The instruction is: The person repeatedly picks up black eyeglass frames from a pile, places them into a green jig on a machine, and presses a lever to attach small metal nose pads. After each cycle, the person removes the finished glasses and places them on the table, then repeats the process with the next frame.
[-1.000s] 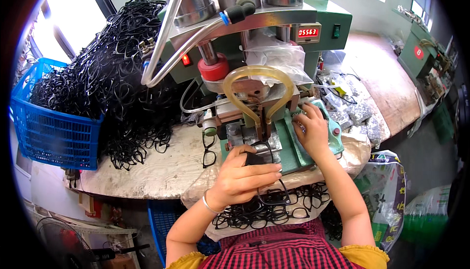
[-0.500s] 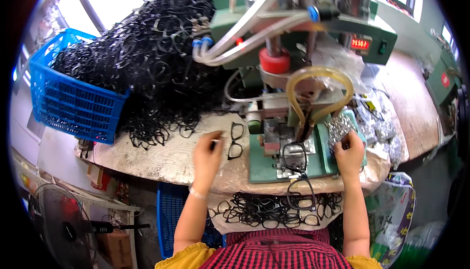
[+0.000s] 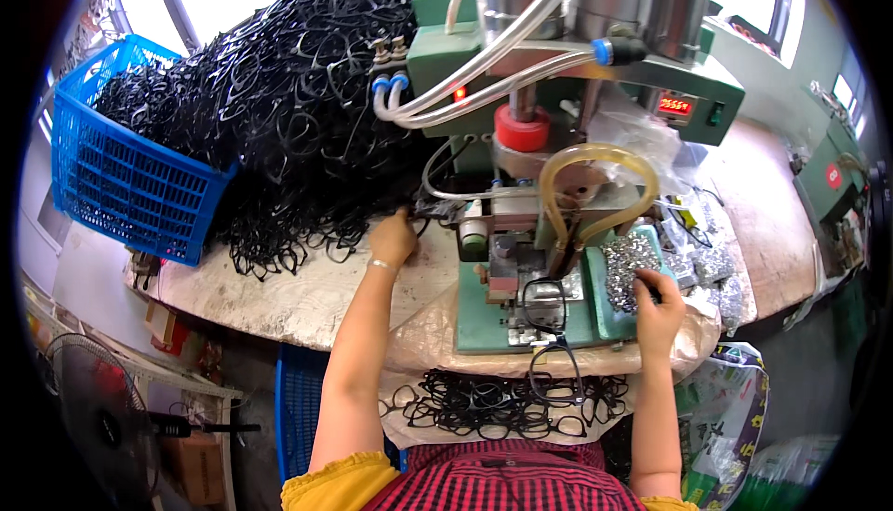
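My left hand (image 3: 393,238) reaches to the near edge of a heap of black eyeglass frames (image 3: 307,92). Its fingers are curled at a dark eyeglass frame (image 3: 421,226), mostly lost against the heap. Over a green tray (image 3: 605,323) of small silvery metal parts (image 3: 629,265), my right hand (image 3: 659,306) is closed in a pinch; what its fingertips hold is too small to make out. Another black eyeglass frame (image 3: 561,332) sits lengthwise at the fixture of a green press machine (image 3: 479,325), one rim on the metal block, the other hanging past the front edge.
A blue basket (image 3: 139,176) tips beside the heap at left. More black frames (image 3: 502,404) lie on the cloth before my lap. Clear hoses (image 3: 484,55) and a yellowish tube (image 3: 642,162) loop around the press. Bagged metal parts (image 3: 716,265) lie at right; a fan (image 3: 98,409) stands lower left.
My left hand has moved forward to the heap. The eyeglass frame that lay on the table beside it is gone from that spot. My right hand stays at the metal parts, its fingers pinching.
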A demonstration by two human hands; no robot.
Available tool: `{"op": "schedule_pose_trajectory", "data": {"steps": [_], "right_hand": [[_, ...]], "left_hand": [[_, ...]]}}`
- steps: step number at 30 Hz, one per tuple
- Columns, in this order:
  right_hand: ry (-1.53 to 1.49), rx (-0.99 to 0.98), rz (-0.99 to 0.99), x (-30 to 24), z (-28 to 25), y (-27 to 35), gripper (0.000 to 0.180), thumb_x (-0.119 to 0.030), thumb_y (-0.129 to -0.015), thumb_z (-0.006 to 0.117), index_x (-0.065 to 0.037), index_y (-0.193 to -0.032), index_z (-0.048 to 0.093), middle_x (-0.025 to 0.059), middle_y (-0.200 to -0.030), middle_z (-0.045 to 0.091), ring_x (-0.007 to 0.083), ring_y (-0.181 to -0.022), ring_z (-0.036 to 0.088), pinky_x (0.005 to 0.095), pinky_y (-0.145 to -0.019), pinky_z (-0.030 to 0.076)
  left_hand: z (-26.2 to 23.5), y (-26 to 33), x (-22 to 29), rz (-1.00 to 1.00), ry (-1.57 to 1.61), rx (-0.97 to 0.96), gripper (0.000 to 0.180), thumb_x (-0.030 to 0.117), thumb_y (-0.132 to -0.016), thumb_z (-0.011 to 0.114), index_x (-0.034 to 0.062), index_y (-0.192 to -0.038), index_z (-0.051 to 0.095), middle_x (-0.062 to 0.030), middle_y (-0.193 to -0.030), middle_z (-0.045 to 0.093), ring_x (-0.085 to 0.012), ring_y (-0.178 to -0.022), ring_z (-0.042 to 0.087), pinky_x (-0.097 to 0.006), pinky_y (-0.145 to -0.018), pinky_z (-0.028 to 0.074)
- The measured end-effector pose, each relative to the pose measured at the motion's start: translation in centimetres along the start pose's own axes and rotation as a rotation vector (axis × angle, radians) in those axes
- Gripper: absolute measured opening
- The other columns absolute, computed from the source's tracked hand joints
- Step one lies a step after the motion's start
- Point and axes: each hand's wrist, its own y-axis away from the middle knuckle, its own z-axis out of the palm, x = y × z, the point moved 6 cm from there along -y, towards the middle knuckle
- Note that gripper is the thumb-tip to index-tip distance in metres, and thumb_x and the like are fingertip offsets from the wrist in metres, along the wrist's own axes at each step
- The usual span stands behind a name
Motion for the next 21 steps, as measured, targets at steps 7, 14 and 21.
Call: {"op": "schedule_pose_trajectory", "data": {"steps": [7, 14, 21], "right_hand": [[-0.212, -0.120, -0.030, -4.6, 0.2, 1.3, 0.013, 0.004, -0.084, 0.068, 0.001, -0.096, 0.071, 0.0056, -0.093, 0.070, 0.0143, -0.084, 0.063, 0.0272, -0.080, 0.049], [-0.509, -0.182, -0.062, -10.3, 6.2, 0.4, 0.037, 0.002, -0.080, 0.070, 0.003, -0.116, 0.060, 0.0068, -0.095, 0.066, 0.0134, -0.091, 0.063, 0.0268, -0.085, 0.050], [-0.790, -0.313, 0.164, -10.5, 7.3, 0.8, 0.055, 0.002, -0.082, 0.072, 0.005, -0.132, 0.049, 0.0067, -0.099, 0.067, 0.0107, -0.093, 0.062, 0.0252, -0.090, 0.047]], "left_hand": [[-2.2, 9.0, 1.9, 0.069, 0.030, -0.100, 0.031, 0.021, -0.095, 0.051, 0.0117, -0.119, 0.069, -0.0221, -0.089, 0.072, -0.0414, -0.082, 0.069, -0.049, -0.070, 0.054], [-5.4, 13.7, 1.3, -0.029, 0.884, 0.207, 0.019, 0.010, -0.101, 0.056, -0.0027, -0.110, 0.066, -0.0126, -0.100, 0.069, -0.0226, -0.088, 0.066, -0.033, -0.080, 0.051], [-19.7, 16.1, 13.0, 0.757, 1.598, 0.365, 0.011, 0.005, -0.102, 0.053, -0.0025, -0.108, 0.058, -0.0170, -0.105, 0.066, -0.0249, -0.092, 0.066, -0.037, -0.083, 0.056]]}}
